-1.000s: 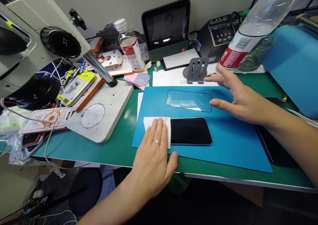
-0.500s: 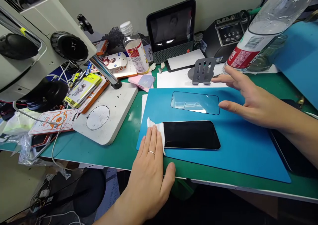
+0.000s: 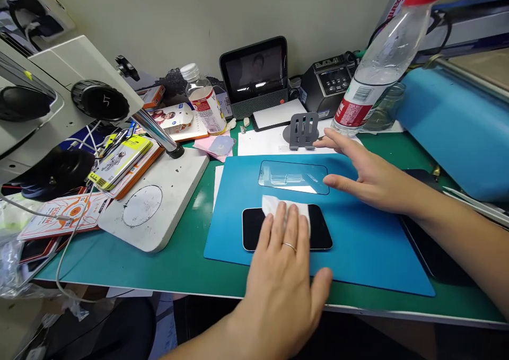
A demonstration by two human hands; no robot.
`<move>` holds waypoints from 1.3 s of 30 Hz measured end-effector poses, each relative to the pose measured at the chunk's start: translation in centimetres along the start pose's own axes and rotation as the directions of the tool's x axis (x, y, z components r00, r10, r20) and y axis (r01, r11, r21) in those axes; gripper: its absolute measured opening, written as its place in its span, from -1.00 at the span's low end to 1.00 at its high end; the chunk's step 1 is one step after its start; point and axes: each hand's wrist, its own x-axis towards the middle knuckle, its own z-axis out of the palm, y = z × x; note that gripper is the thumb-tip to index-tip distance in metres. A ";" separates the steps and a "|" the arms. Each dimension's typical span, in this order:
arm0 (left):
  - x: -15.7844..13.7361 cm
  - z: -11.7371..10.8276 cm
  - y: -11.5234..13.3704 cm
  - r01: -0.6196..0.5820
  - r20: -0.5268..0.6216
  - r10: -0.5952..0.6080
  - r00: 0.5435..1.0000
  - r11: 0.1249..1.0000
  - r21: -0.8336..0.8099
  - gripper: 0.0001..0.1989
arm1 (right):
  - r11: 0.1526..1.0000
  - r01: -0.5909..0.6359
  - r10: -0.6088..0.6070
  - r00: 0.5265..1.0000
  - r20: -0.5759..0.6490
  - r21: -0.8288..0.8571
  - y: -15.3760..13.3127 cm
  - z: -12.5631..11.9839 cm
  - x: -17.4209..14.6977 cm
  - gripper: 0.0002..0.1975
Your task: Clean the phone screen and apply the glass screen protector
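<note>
A phone [image 3: 320, 227] with a dark screen lies face up on a blue mat [image 3: 369, 248]. My left hand [image 3: 286, 264], a ring on one finger, rests flat with its fingers stretched out over a white wipe [image 3: 274, 203] on the middle of the screen. Part of the wipe and the phone's near edge are hidden beneath it. Behind the phone lies a clear screen protector [image 3: 293, 176] with a black border. My right hand [image 3: 374, 182] hovers by the protector's right end, thumb and fingers apart, holding nothing.
A grey phone stand [image 3: 303, 131] and a tilted water bottle [image 3: 363, 95] stand behind the mat. At the left is a microscope on a white base [image 3: 175, 203], beside stacked boxes [image 3: 121, 161]. A dark tablet-like slab [image 3: 433, 248] lies under my right forearm. A smart display [image 3: 256, 79] stands by the wall.
My left hand has slid the wipe rightward, from the phone's left end to the middle of its screen. My right hand stays open near the protector. The camera view has shifted.
</note>
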 end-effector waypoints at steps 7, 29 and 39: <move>1.9 0.2 1.7 -0.097 0.002 0.097 0.995 0.993 -0.074 -0.29 | 1.000 0.018 -0.018 1.000 0.005 -0.008 0.4 -0.1 -0.2 -0.06; 2.6 2.6 2.7 0.008 -0.180 0.017 0.983 0.991 0.132 -0.23 | 0.999 0.042 -0.042 0.999 0.010 -0.017 0.3 -0.1 -0.6 -0.13; -0.7 4.6 3.7 0.029 -0.219 -0.006 0.976 0.994 0.103 -0.28 | 0.997 -0.053 0.058 0.994 0.089 -0.062 -0.1 -0.1 -0.8 -0.11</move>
